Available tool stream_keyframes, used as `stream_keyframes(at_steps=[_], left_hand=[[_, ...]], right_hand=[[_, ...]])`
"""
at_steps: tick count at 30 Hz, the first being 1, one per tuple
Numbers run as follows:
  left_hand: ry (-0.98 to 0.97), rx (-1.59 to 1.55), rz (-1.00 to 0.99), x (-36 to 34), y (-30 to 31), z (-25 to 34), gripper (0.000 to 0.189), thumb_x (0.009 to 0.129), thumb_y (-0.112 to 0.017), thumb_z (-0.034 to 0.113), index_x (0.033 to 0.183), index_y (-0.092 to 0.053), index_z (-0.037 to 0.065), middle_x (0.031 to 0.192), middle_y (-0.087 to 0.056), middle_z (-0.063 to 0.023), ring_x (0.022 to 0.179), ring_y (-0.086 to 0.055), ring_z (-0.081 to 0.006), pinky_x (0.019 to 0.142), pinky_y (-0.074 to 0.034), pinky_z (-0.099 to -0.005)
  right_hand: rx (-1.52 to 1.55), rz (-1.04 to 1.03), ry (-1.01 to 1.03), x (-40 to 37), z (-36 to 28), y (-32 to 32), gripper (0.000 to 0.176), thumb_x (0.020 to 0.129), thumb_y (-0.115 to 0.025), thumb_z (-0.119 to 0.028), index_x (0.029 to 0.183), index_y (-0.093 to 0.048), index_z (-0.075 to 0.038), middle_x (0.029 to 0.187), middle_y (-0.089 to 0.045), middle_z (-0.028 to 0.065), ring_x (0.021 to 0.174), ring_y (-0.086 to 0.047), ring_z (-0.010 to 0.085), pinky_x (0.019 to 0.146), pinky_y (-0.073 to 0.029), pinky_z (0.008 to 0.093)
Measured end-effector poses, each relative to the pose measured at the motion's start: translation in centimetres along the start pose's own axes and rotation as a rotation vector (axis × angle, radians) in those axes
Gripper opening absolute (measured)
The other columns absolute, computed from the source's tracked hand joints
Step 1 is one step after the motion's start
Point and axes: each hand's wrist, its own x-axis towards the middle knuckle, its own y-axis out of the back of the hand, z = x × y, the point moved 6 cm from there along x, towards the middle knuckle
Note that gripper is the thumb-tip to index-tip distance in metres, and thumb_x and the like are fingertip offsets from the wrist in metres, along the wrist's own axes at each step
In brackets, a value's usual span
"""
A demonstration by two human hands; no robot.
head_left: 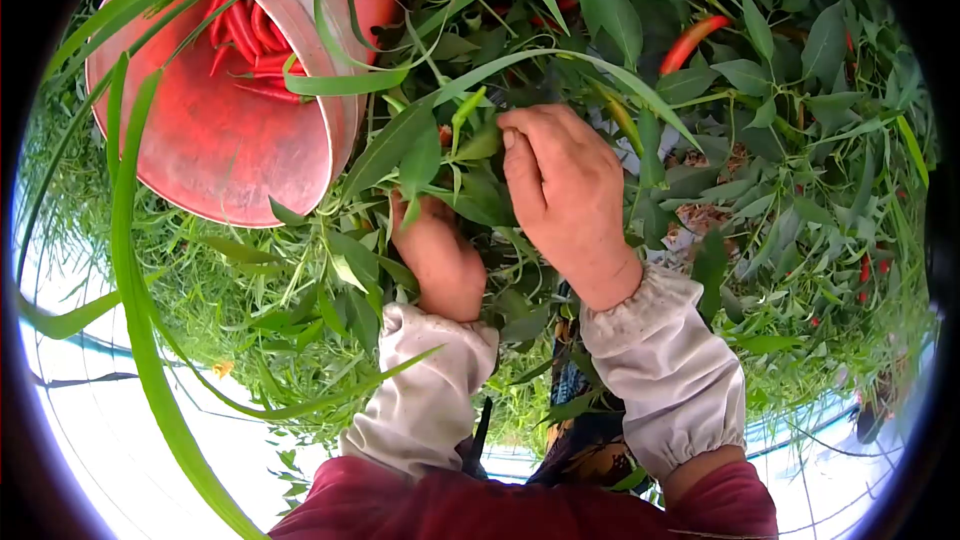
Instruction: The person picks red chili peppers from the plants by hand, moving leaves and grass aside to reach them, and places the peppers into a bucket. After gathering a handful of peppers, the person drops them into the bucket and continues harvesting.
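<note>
Both hands are among the leaves of a pepper plant (pixel 620 15). My left hand (pixel 438 258) reaches under the foliage, its fingers hidden behind leaves. My right hand (pixel 565 195) is bent over the plant, thumb and forefinger close together beside a green leaf; whatever is between them is too small to make out. Just left of the right fingertips stands a small light-green pepper (pixel 467 110). An orange-red pepper (pixel 693 44) hangs farther up and right. A yellowish-green pepper (pixel 626 124) is right of my right hand.
A tilted red bucket (pixel 220 155) at upper left holds several red peppers (pixel 245 30). Long grass blades (pixel 130 240) cross the left side and arch over the hands. More red peppers (pixel 864 275) show at the far right.
</note>
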Motion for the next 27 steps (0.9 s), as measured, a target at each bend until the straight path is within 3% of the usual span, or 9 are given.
stream_keyframes(at_steps=[4, 7, 9, 12, 14, 17, 22, 25, 27], left_hand=[[-0.06, 0.266, -0.101, -0.5, -1.4, 1.5, 0.067, 0.091, -0.06, 0.014, 0.146, -0.024, 0.002, 0.121, -0.058, -0.0093, 0.105, -0.058, -0.0209, 0.088, -0.048, -0.0357], [-0.217, 0.536, -0.184, -0.7, -2.4, 3.4, 0.057, 0.089, -0.063, 0.014, 0.141, -0.04, 0.001, 0.111, -0.064, -0.0118, 0.094, -0.062, -0.0168, 0.076, -0.049, -0.0276], [-0.357, 1.666, -0.217, -2.3, -4.0, 6.1, 0.055, 0.09, -0.064, 0.02, 0.138, -0.047, 0.002, 0.09, -0.069, -0.0097, 0.075, -0.063, -0.0122, 0.064, -0.049, -0.0265], [-0.507, 1.526, -0.262, -1.3, -2.9, 6.5, 0.049, 0.085, -0.066, 0.029, 0.13, -0.057, 0.01, 0.062, -0.064, -0.0133, 0.059, -0.066, -0.0269, 0.057, -0.051, -0.0357], [-0.436, 1.488, -0.232, -2.6, -4.7, 7.0, 0.043, 0.09, -0.063, 0.028, 0.128, -0.059, 0.006, 0.074, -0.07, -0.0131, 0.068, -0.068, -0.0241, 0.062, -0.053, -0.0347], [0.151, 0.613, -0.569, -3.4, -7.0, 1.0, 0.04, 0.099, -0.053, 0.025, 0.131, -0.054, -0.001, 0.116, -0.065, -0.0178, 0.11, -0.062, -0.0207, 0.094, -0.047, -0.0302], [-0.385, 1.427, -0.75, -2.0, -5.0, -4.1, 0.063, 0.101, -0.038, 0.048, 0.14, -0.044, 0.0, 0.142, -0.045, -0.0247, 0.132, -0.041, -0.0394, 0.109, -0.031, -0.0422], [-0.454, 1.533, -0.828, -2.8, -6.5, -4.7, 0.067, 0.1, -0.035, 0.052, 0.143, -0.04, 0.0, 0.143, -0.044, -0.0236, 0.133, -0.041, -0.039, 0.108, -0.031, -0.0403], [-0.153, 1.345, -0.813, -2.8, -6.3, -4.2, 0.07, 0.101, -0.032, 0.053, 0.145, -0.034, 0.0, 0.145, -0.042, -0.0227, 0.133, -0.041, -0.0387, 0.108, -0.032, -0.0374]], right_hand=[[-0.1, -0.475, -0.184, -6.8, 8.1, -4.9, 0.025, 0.083, -0.059, -0.008, 0.106, -0.06, 0.001, 0.094, -0.064, 0.0208, 0.088, -0.061, 0.0392, 0.078, -0.05, 0.046], [-0.209, -0.562, -0.22, -7.6, 8.5, -5.5, 0.027, 0.082, -0.058, -0.007, 0.107, -0.063, -0.003, 0.091, -0.065, 0.0176, 0.087, -0.062, 0.0385, 0.074, -0.05, 0.0464], [-0.182, -0.639, -0.275, -7.4, 8.8, -5.6, 0.021, 0.082, -0.055, -0.009, 0.099, -0.067, -0.005, 0.085, -0.066, 0.0141, 0.085, -0.064, 0.0315, 0.07, -0.052, 0.0426], [-0.012, -0.346, -0.029, -9.2, 9.0, -5.9, 0.023, 0.078, -0.056, -0.006, 0.099, -0.067, -0.007, 0.086, -0.067, 0.0129, 0.082, -0.064, 0.033, 0.068, -0.052, 0.0432], [-0.205, -0.551, -0.125, -8.4, 7.8, -6.9, 0.022, 0.071, -0.059, -0.005, 0.091, -0.067, -0.006, 0.085, -0.067, 0.0136, 0.079, -0.065, 0.034, 0.065, -0.052, 0.0438], [-0.137, -0.608, -0.179, -9.8, 8.8, -8.1, 0.01, 0.071, -0.06, -0.007, 0.077, -0.068, -0.004, 0.08, -0.068, 0.0154, 0.074, -0.066, 0.035, 0.063, -0.053, 0.0445], [0.167, -0.246, -0.161, -8.6, 9.9, -6.9, 0.021, 0.074, -0.065, -0.019, 0.081, -0.065, 0.0, 0.086, -0.064, 0.0193, 0.084, -0.061, 0.0386, 0.073, -0.05, 0.0446], [0.203, -0.084, -0.033, -8.4, 11.0, -8.2, 0.026, 0.078, -0.064, -0.025, 0.086, -0.065, -0.001, 0.086, -0.064, 0.0169, 0.081, -0.061, 0.038, 0.073, -0.051, 0.0436], [0.202, -0.066, -0.052, -7.9, 11.4, -9.0, 0.025, 0.078, -0.064, -0.025, 0.086, -0.066, -0.001, 0.087, -0.065, 0.0166, 0.081, -0.061, 0.0377, 0.073, -0.051, 0.0436]])
